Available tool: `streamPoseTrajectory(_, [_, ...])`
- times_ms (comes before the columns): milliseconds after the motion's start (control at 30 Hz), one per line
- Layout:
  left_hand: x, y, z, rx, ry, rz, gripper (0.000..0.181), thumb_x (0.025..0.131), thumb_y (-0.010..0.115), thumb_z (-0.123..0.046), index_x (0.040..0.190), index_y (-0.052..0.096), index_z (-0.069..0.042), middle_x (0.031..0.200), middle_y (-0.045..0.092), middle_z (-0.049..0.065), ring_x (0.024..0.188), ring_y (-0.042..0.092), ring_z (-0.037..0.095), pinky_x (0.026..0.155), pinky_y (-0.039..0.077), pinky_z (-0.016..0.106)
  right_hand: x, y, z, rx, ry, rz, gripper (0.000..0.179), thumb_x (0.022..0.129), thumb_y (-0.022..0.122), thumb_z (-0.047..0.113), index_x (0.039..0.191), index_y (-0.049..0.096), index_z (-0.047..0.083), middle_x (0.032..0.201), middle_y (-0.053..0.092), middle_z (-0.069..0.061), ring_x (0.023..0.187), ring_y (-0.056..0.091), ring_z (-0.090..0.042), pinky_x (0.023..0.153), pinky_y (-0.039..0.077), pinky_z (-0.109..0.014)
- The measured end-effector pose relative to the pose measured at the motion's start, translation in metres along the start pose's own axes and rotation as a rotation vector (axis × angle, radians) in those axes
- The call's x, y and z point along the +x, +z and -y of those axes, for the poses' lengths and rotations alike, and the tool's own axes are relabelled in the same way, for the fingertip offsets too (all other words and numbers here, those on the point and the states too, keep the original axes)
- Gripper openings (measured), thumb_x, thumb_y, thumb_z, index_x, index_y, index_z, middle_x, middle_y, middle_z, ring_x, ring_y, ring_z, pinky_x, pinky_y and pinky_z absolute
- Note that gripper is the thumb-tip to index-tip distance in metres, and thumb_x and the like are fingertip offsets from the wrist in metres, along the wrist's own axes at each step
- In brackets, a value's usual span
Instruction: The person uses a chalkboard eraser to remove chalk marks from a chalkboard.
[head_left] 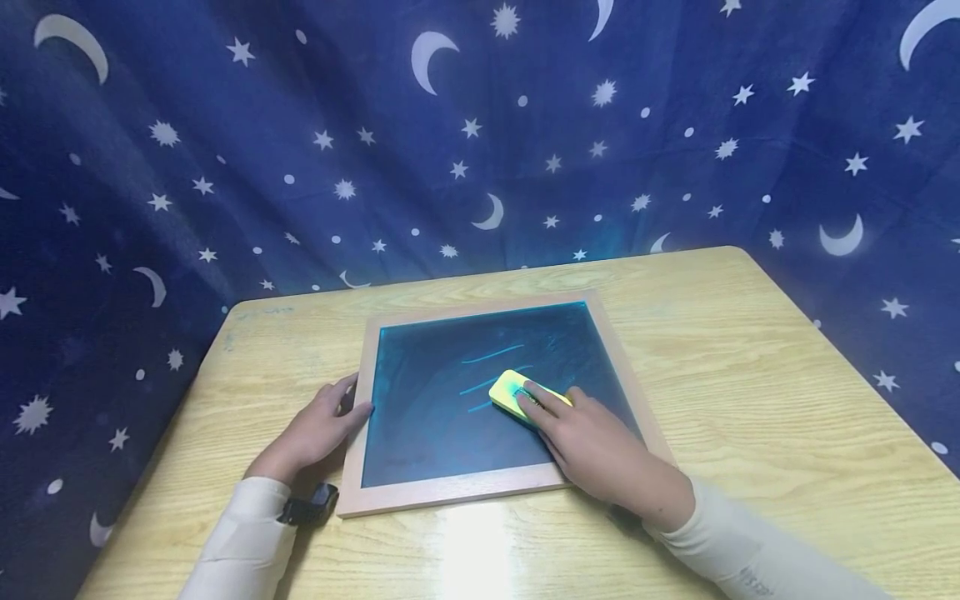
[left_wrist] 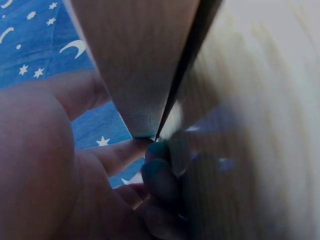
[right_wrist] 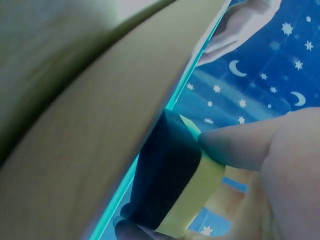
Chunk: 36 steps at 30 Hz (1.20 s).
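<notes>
Here the right hand (right_wrist: pixel 280 172) is gripping the eraser (right_wrist: pixel 187 180), and the thumb (right_wrist: pixel 237 145) is pressing against its yellow layer (right_wrist: pixel 197 200); more fingers are curling round the lower end, their tips darkening in shadow; the dark layer (right_wrist: pixel 165 167) is facing the wooden frame (right_wrist: pixel 95 95), which is slanting broadly across the view; a bright cyan line (right_wrist: pixel 116 197) is glowing along the frame's edge; up top, the left hand (right_wrist: pixel 245 27) is showing near the frame's far end; behind, blue cloth (right_wrist: pixel 260 95) is displaying white moons and stars.
</notes>
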<state>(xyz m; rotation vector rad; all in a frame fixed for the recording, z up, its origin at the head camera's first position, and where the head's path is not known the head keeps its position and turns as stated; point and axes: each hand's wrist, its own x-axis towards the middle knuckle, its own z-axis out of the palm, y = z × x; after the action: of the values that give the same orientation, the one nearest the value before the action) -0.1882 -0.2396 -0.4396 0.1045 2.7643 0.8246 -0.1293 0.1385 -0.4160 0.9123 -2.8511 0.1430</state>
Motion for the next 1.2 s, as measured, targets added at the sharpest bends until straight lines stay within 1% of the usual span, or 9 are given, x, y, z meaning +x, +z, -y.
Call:
streamPoseTrajectory(167, [0.0, 0.0, 0.0, -0.002, 0.01, 0.0, 0.074, 0.103, 0.046, -0.051, 0.159, 0.024, -0.009, 0.144, 0.043, 0.029, 0.133, 0.046, 0.052, 0.106, 0.038, 0.069, -0.002, 0.0, 0.008, 0.003, -0.048, -0.016, 0.047, 0.099, 0.061, 0.018, 0.145, 0.053, 0.017, 0.149, 0.053, -0.005, 0.079, 0.047, -0.019, 0.059, 0.041, -0.028])
streamPoseTrajectory(333, [0.0, -0.001, 0.001, -0.002, 0.015, -0.001, 0.074, 0.103, 0.046, -0.05, 0.159, 0.023, -0.008, 0.143, 0.043, 0.029, 0.132, 0.047, 0.051, 0.106, 0.038, 0.068, -0.005, -0.001, 0.016, 0.027, -0.084, 0.019, 0.049, 0.101, 0.059, 0.02, 0.149, 0.049, 0.02, 0.153, 0.05, -0.002, 0.078, 0.042, -0.016, 0.058, 0.037, -0.026])
streamPoseTrajectory(467, [-0.001, 0.0, 0.001, -0.004, 0.01, 0.005, 0.075, 0.103, 0.046, -0.05, 0.159, 0.023, -0.007, 0.143, 0.043, 0.029, 0.131, 0.048, 0.051, 0.107, 0.037, 0.068, -0.007, -0.001, 0.023, 0.039, -0.121, 0.038, 0.05, 0.101, 0.058, 0.021, 0.15, 0.047, 0.021, 0.153, 0.05, -0.001, 0.08, 0.043, -0.016, 0.061, 0.041, -0.028])
streamPoseTrajectory(567, [-0.002, 0.0, 0.0, -0.007, 0.008, 0.007, 0.075, 0.103, 0.046, -0.051, 0.159, 0.023, -0.007, 0.143, 0.042, 0.029, 0.132, 0.047, 0.051, 0.107, 0.037, 0.068, -0.009, -0.002, 0.027, 0.042, -0.147, 0.039, 0.049, 0.102, 0.057, 0.022, 0.15, 0.048, 0.022, 0.152, 0.051, 0.0, 0.083, 0.046, -0.017, 0.066, 0.044, -0.03])
streamPoseTrajectory(700, [-0.002, 0.0, 0.0, -0.005, 0.004, 0.007, 0.075, 0.103, 0.046, -0.052, 0.159, 0.023, -0.008, 0.143, 0.043, 0.028, 0.131, 0.048, 0.051, 0.106, 0.038, 0.068, -0.01, -0.004, 0.031, 0.05, -0.157, 0.065, 0.047, 0.104, 0.054, 0.022, 0.15, 0.048, 0.023, 0.154, 0.048, 0.003, 0.087, 0.047, -0.017, 0.072, 0.047, -0.031])
streamPoseTrajectory(800, [-0.002, 0.0, 0.0, 0.001, 0.003, 0.008, 0.075, 0.103, 0.046, -0.051, 0.159, 0.023, -0.008, 0.142, 0.044, 0.028, 0.13, 0.049, 0.05, 0.105, 0.039, 0.068, -0.01, -0.004, 0.034, 0.046, -0.165, 0.08, 0.046, 0.105, 0.052, 0.023, 0.15, 0.048, 0.024, 0.156, 0.046, 0.005, 0.088, 0.047, -0.016, 0.073, 0.047, -0.03])
streamPoseTrajectory(1033, [-0.004, -0.001, -0.003, -0.001, 0.0, 0.011, 0.075, 0.102, 0.046, -0.052, 0.159, 0.024, -0.008, 0.142, 0.043, 0.028, 0.131, 0.048, 0.05, 0.106, 0.038, 0.068, -0.007, -0.003, 0.037, 0.027, -0.177, 0.071, 0.048, 0.102, 0.055, 0.02, 0.15, 0.048, 0.023, 0.155, 0.047, 0.005, 0.091, 0.05, -0.017, 0.072, 0.046, -0.03])
streamPoseTrajectory(1200, [-0.003, -0.001, -0.002, 0.001, 0.002, 0.011, 0.075, 0.103, 0.046, -0.052, 0.159, 0.023, -0.008, 0.144, 0.042, 0.028, 0.132, 0.047, 0.052, 0.106, 0.038, 0.069, -0.004, 0.0, 0.04, 0.019, -0.168, 0.076, 0.053, 0.1, 0.058, 0.016, 0.151, 0.047, 0.023, 0.156, 0.046, 0.003, 0.095, 0.052, -0.02, 0.075, 0.049, -0.035])
